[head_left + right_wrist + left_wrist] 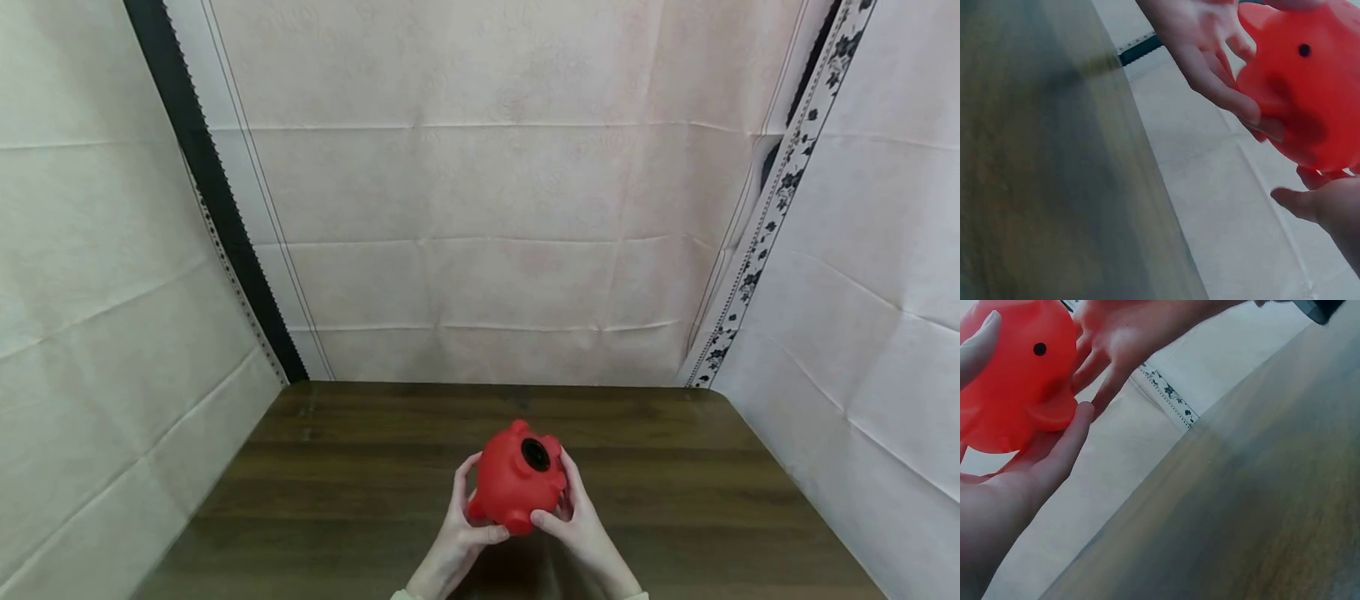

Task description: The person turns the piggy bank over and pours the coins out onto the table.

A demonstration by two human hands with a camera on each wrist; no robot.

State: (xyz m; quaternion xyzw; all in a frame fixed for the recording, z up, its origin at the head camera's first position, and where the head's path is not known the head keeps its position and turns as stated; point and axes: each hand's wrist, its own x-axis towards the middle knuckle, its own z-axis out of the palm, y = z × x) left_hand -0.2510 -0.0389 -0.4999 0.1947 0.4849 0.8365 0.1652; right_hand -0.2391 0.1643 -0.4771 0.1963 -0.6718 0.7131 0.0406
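A red piggy bank point(504, 481) with a round body, stubby feet and a black round plug is held up between both hands over the table. My left hand point(461, 532) grips its left side, thumb low in front and fingers behind. On the other side my right hand point(581, 523) holds it, with the thumb near the underside. In the head view the plug faces up and toward the right. A small black eye dot shows on the piggy bank point(1019, 375) in the left wrist view, and another on the piggy bank point(1316, 81) in the right wrist view.
Beneath the hands lies a dark brown wood-grain table point(360, 467). Pale creased cloth point(510, 192) hangs behind it, with more cloth at the left and right sides. A black strip point(217, 192) runs down the left corner and a floral-patterned border point(783, 192) down the right.
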